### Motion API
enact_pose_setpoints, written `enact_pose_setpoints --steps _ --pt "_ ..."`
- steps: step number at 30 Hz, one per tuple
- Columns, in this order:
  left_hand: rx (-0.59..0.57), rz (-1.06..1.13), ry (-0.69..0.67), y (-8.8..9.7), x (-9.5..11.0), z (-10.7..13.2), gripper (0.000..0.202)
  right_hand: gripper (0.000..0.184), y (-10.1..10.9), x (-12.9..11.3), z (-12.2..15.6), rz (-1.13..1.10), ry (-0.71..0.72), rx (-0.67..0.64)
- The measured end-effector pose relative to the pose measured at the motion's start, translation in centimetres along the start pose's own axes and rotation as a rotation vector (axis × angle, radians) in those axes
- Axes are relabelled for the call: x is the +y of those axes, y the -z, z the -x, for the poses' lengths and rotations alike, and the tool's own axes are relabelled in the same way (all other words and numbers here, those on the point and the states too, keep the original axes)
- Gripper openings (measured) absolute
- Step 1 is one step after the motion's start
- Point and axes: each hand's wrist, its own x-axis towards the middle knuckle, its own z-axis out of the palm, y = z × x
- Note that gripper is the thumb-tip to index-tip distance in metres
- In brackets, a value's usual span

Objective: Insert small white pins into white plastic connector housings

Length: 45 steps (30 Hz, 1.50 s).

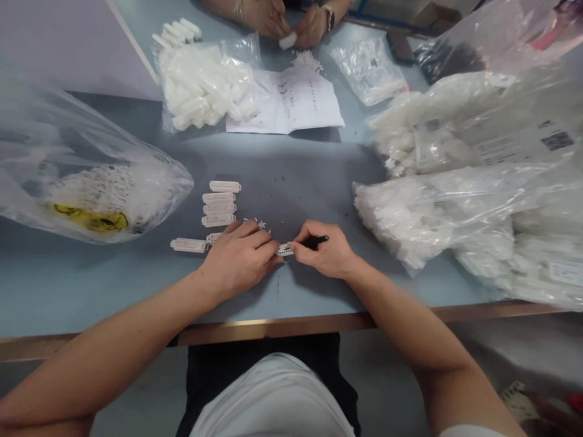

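Note:
My left hand [239, 255] lies on the grey-blue table, fingers curled over a small white plastic strip [285, 249] and pinning it down. My right hand [324, 250] pinches a thin black tool [316, 241] whose tip meets that strip's right end. Just left of my hands several finished white strips [219, 207] lie in a short column, with one more [188, 245] set apart. A few tiny white pins [260, 224] are scattered behind my left fingers.
Clear bags of white parts crowd the right side [460, 206] and the far left [91, 182]. Another bag [204, 88] and a printed sheet [296, 100] lie farther back. A co-worker's hands [291, 24] hold a white piece at the far edge. The table's front edge [273, 321] is close.

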Motion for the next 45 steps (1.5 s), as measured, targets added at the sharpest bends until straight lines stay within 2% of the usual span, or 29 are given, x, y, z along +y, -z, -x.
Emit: enact_pose_setpoints --steps 6,11,22,33,45 --pt "-0.014 0.054 0.028 0.0 0.0 0.0 0.020 0.018 0.3 -0.1 0.0 -0.001 -0.027 -0.028" --pt "-0.015 -0.001 0.009 -0.1 0.0 0.1 0.023 0.018 0.3 -0.1 -0.1 0.015 -0.007 -0.024" --pt "-0.032 0.074 0.044 -0.1 0.0 0.1 0.020 0.018 0.4 -0.5 0.0 -0.075 -0.107 -0.014" --pt "-0.005 -0.008 0.009 0.0 0.0 0.1 0.023 0.016 0.2 -0.5 -0.1 -0.040 -0.066 -0.026" --pt "-0.010 -0.006 0.013 0.0 0.1 0.1 0.022 0.016 -0.6 -0.2 0.1 0.054 -0.023 0.025"
